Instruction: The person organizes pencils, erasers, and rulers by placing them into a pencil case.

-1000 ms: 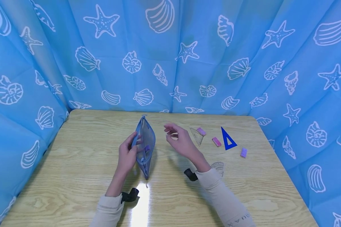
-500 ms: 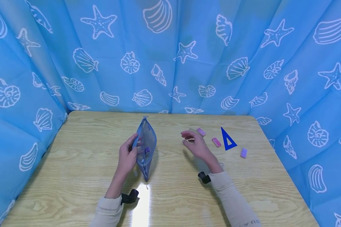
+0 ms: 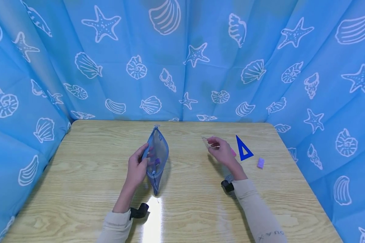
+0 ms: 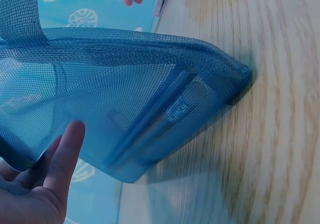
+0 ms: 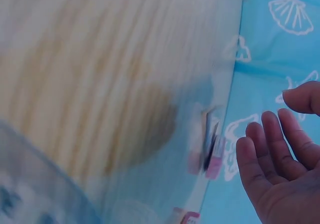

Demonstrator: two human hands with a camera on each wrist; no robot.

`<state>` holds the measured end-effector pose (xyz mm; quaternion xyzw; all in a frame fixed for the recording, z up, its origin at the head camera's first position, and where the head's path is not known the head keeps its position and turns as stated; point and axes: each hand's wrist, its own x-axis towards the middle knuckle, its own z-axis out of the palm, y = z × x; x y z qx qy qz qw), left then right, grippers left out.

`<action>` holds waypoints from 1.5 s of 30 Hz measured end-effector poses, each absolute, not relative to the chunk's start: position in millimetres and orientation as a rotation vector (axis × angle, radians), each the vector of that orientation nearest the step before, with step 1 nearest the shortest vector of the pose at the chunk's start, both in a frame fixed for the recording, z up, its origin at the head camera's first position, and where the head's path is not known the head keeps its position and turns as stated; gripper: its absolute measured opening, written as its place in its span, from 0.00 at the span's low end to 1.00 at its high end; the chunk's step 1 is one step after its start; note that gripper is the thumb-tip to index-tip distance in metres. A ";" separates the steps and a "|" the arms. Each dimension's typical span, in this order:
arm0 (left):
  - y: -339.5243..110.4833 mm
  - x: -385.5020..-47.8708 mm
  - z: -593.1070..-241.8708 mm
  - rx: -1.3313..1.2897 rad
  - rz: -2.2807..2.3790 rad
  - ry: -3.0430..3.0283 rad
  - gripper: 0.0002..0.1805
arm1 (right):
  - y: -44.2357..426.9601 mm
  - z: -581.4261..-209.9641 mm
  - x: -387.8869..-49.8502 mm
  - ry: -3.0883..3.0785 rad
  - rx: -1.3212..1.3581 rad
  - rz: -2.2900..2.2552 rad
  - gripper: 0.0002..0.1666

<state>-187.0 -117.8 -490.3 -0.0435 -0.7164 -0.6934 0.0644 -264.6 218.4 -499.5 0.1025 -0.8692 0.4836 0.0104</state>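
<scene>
L hand (image 3: 137,165) clamped on near edge of open blue mesh zip pouch (image 3: 162,148), mouth up, at L-centre of bench (image 3: 185,209); slim items (image 4: 150,113) show thru mesh. R hand (image 3: 221,151) well apart from L, fingers loosely spread, gripping nothing, just beside clear set square (image 3: 205,142); pink eraser (image 3: 233,153) partly hidden behind. Blue set square (image 3: 241,148), purple eraser (image 3: 260,163) further R.

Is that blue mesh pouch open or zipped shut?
Open. In the head view, the blue mesh pouch gapes between its edges, and something small and purple shows inside. The left hand grips one side.
</scene>
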 end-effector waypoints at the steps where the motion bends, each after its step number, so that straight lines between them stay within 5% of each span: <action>1: -117.7 -187.2 -490.4 -0.132 -2.093 -2.159 0.32 | 220.5 -499.3 -266.1 -2.719 0.311 1.506 0.22; 30: -115.1 -188.4 -493.3 -0.131 -2.084 -2.155 0.32 | 260.5 -496.7 -309.4 -3.102 0.111 1.245 0.33; 45: -115.3 -186.7 -494.8 -0.101 -2.133 -2.130 0.33 | 251.0 -501.6 -316.7 -3.127 0.012 1.170 0.24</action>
